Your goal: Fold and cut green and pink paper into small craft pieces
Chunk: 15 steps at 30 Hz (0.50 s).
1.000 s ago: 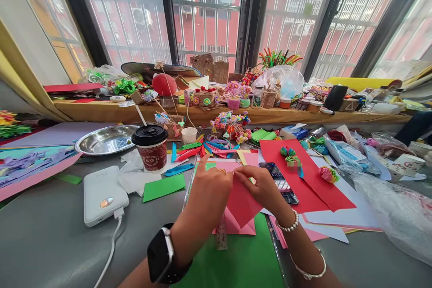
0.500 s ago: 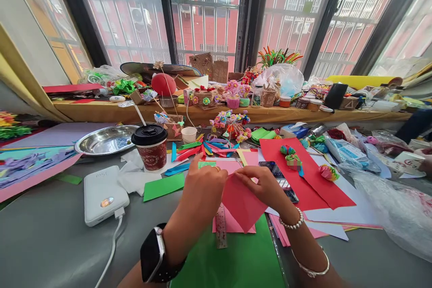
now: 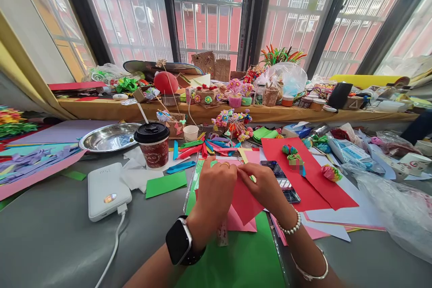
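Observation:
Both hands meet over a sheet of pinkish-red paper. My left hand, with a watch on its wrist, is closed at the paper's upper left edge; its fingertips are hidden behind the knuckles. My right hand pinches the top edge between thumb and fingers, close beside the left. Beneath lie more pink paper and a clear patterned ruler, partly covered by the left hand. Under these is a green mat.
Left stand a lidded coffee cup, a white power bank with cable, and a metal plate. A phone lies beside red paper at right. Green paper and colourful strips lie ahead; crafts crowd the sill.
My left hand and wrist have shifted right and turned, covering more of the ruler. The held sheet has tilted slightly. My right hand has barely moved, and the view has shifted a little.

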### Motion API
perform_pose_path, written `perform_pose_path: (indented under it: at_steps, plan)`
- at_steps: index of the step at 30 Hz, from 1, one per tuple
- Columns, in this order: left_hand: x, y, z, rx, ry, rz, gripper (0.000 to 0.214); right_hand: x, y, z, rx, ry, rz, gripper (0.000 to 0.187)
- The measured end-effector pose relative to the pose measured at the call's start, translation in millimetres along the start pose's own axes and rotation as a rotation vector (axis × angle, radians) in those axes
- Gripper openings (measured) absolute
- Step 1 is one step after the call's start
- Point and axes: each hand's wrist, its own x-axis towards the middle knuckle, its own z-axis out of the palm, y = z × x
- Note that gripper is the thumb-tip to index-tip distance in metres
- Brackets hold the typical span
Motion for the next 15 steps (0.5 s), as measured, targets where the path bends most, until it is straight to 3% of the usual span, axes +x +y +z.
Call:
perform_pose_path:
  at_steps: [15]
  plan:
    - [-1.8, -9.4, 1.6, -0.083, 0.019, 0.062, 0.023, -0.5, -4.1, -8.6, 0.149, -0.087, -0.002, 0.021]
